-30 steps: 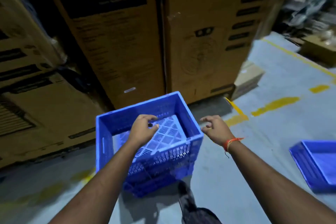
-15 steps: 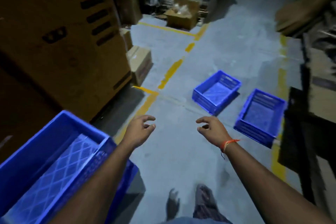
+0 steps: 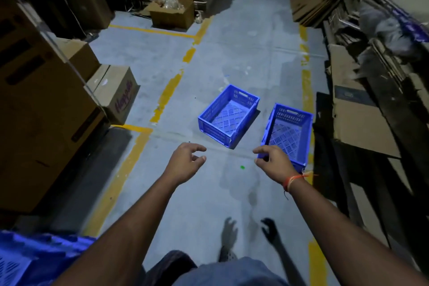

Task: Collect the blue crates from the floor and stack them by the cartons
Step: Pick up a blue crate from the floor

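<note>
Two blue crates wait on the floor ahead of you — the left crate (image 3: 228,115) in the aisle and the right crate (image 3: 287,131) just beside it, near the flattened cardboard (image 3: 357,118). They look empty, so they are likely light, and the hard plastic should stay stiff. Grab one by the rim or by the slot handle at its short end. Your left hand (image 3: 185,162) and right hand (image 3: 275,163) are both half open, fingers curled, holding nothing — neither seems to touch a crate.

perforated plastic crates (image 3: 228,115); matt cardboard cartons (image 3: 41,104)
</note>
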Action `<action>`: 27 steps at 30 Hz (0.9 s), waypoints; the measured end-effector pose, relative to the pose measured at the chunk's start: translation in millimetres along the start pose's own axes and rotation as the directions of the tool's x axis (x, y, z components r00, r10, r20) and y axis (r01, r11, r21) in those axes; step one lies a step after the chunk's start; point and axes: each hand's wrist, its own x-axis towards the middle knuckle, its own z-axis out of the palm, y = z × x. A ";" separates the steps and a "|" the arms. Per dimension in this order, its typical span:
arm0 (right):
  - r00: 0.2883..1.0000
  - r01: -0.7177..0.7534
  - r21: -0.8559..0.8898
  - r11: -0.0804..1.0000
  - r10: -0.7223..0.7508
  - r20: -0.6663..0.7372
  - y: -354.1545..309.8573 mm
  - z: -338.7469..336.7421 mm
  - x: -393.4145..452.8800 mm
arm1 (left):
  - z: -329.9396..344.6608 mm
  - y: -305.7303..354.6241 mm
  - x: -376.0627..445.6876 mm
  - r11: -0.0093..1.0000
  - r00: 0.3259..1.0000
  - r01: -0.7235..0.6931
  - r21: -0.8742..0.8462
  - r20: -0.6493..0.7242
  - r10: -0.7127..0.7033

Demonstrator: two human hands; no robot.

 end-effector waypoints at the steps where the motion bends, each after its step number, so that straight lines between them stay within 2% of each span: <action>1: 1.000 -0.007 0.002 1.000 0.007 -0.008 2.0 -2.3 11.6 | 1.3 2.3 11.9 1.000 1.000 -0.007 0.002 0.007 0.007; 11: 0.996 -0.049 -0.028 0.998 0.051 0.066 -8.4 7.4 155.2 | -9.2 -17.7 177.6 1.000 0.998 0.008 -0.006 0.067 -0.008; 17: 0.990 -0.076 -0.095 0.993 0.086 0.115 -34.6 -4.0 248.9 | -21.6 -28.9 271.4 0.990 0.995 0.083 -0.111 0.064 -0.076; 22: 0.983 -0.062 -0.139 0.988 0.085 0.164 -47.1 -8.7 315.7 | -27.5 -32.5 328.0 0.961 0.980 0.197 -0.196 0.052 -0.190; 27: 0.972 -0.013 -0.155 0.988 0.049 0.230 -47.8 -21.2 401.9 | -24.3 -36.9 395.9 0.945 0.965 0.256 -0.204 0.006 -0.261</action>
